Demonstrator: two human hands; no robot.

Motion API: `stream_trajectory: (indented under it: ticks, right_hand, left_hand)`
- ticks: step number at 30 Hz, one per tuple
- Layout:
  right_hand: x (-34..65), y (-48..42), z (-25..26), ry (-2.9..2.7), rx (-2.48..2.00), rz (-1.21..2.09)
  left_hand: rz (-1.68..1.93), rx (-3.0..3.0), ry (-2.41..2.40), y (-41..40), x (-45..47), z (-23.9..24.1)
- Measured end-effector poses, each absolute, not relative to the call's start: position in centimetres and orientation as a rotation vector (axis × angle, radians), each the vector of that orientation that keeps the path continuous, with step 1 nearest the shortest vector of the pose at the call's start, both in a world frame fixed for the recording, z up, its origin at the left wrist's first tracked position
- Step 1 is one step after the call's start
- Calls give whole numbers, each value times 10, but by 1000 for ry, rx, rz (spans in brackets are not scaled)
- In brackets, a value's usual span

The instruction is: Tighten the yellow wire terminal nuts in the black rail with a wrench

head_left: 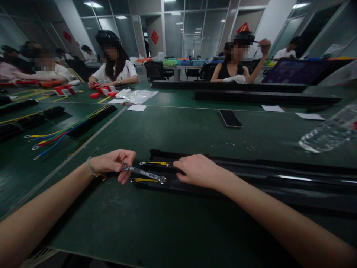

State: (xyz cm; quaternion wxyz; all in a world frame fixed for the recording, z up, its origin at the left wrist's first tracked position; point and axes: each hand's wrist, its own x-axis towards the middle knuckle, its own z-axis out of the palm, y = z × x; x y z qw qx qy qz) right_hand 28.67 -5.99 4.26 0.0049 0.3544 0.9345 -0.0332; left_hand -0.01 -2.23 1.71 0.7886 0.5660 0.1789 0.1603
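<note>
My left hand [114, 163] pinches one end of a small silver wrench [146, 174], whose other end rests on the near end of a long black strip unit [251, 175] lying across the green table [167, 223]. Two yellow-sleeved wire lugs [156, 163] stick out of that end, one above and one below the wrench. My right hand [199, 171] lies palm down on the black unit just right of the lugs, fingers curled on its top.
A phone [230, 118] lies face down mid-table. A clear plastic water bottle [329, 130] lies at the right. Coloured wires [52, 137] and other black units sit at the left. More black strips [264, 97] lie farther back. Other people sit at far tables.
</note>
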Motion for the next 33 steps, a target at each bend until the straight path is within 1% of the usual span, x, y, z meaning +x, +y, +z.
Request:
stream_trajectory:
  ticks: [13,21,33]
  right_hand:
    - [288,-59,43,2922,1120,-146]
    - [287,-59,43,2911,1123,-146]
    - [288,-60,43,2918,1125,-150]
  left_hand:
    - [481,1296,468,-16,3,15]
    - [486,1249,483,-15,1,14]
    - [388,1234,420,-19,1,16]
